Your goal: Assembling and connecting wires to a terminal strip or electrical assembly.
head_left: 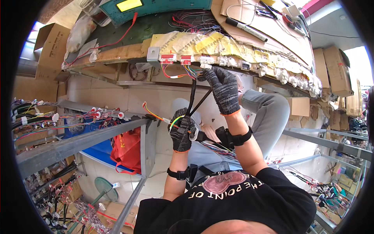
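Note:
My left hand (180,134), in a dark grey knitted glove, is closed around a wire harness (193,95) with black-sleeved branches. Loose yellow, green and red wires (156,116) stick out beside it, one ending in a small plug. My right hand (224,89), gloved alike, pinches at a white plug (206,66) by the bench edge; its fingertips partly hide the grip. A second black branch runs up under that hand. Left of it, coloured wires from the harness reach two red-and-white connectors (167,59) on the edge. More of the harness (220,150) lies across my lap.
The bench edge (249,52) carries yellow tape and a row of white sockets. On the bench are a teal tester (156,11), a black marker (246,29) and cardboard. Metal rails (82,146) with hanging harnesses stand left, beside a red bag (128,150). Cartons (337,70) stand right.

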A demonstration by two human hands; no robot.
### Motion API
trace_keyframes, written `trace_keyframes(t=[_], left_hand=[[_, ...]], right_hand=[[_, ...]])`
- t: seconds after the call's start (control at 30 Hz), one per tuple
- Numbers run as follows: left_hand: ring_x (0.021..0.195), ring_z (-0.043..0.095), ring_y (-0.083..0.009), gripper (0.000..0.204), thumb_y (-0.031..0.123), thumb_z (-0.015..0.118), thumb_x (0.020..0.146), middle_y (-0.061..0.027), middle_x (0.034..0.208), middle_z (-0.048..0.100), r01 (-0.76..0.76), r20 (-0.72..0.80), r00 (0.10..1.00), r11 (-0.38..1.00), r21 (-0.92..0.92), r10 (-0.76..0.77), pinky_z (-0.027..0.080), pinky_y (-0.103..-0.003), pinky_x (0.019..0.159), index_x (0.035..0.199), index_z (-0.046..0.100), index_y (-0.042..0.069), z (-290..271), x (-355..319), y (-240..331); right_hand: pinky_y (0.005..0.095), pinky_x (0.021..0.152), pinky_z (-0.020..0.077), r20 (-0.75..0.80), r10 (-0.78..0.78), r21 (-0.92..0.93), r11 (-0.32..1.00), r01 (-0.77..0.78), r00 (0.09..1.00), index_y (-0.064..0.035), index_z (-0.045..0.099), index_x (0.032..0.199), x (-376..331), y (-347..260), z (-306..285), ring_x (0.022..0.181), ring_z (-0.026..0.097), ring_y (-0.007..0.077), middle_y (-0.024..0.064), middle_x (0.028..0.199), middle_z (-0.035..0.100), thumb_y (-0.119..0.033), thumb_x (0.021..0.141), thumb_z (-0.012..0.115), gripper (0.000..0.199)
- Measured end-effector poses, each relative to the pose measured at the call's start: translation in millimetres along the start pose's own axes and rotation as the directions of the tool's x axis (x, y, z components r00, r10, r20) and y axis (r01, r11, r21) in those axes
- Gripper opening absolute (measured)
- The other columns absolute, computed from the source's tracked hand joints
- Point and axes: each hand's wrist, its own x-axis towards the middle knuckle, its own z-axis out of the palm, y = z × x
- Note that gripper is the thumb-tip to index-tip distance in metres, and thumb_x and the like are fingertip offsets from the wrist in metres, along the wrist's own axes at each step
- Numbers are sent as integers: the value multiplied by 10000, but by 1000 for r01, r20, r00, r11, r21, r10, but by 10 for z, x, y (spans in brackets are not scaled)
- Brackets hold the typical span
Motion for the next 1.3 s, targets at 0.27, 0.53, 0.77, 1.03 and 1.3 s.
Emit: trace_keyframes(t=[0.27, 0.53, 0.77, 1.03, 1.3], left_hand=[[580, 503, -76, 243, -3, 591, 812, -16, 746, 573, 25, 58, 998, 1000, -12, -25, 421, -209, 514, 1054, 584, -10, 73, -29, 48], [486, 420, -77, 262, -16, 543, 850, -7, 674, 495, -72, -3, 997, 995, 63, 73, 335, -209, 402, 1111, 527, -26, 12, 32, -121], [611, 484, -50, 235, 21, 576, 844, 12, 772, 562, 44, 53, 998, 997, -57, -41, 406, -189, 538, 1078, 571, -1, 132, -18, -53], [628, 512, -64, 255, -47, 588, 809, -17, 833, 594, -26, -12, 1000, 999, 20, 27, 416, -190, 538, 1060, 585, -5, 211, 63, -224], [591, 499, -81, 260, 5, 583, 836, -24, 793, 576, -14, 16, 1000, 999, -48, 14, 406, -208, 492, 1094, 553, -16, 351, 94, -168]], right_hand=[[244, 645, 452, -17, 343, 82, 937, -341, 939, 3, 655, 904, 65, -221, 30, 710, 591, 93, 54, 808, 670, -173, 886, 573, 195], [546, 999, 290, 470, 387, 880, -274, -388, 793, 10, 353, 1220, -359, -227, -227, 1199, 399, 393, 233, 1281, 412, -526, 801, 564, 712], [250, 872, 448, 166, 162, 551, 803, -228, 973, 32, 485, 1191, -428, 17, -167, 1000, 582, 162, 123, 1081, 606, -149, 944, 427, 311], [234, 729, 481, -91, 145, 137, 982, -132, 985, 34, 615, 981, -256, -91, -94, 795, 614, 102, 92, 853, 666, -78, 852, 596, 172], [275, 722, 469, 91, 80, 320, 941, -106, 993, 23, 585, 1021, -233, -65, -99, 741, 592, 137, 86, 786, 639, -215, 969, 388, 314]])
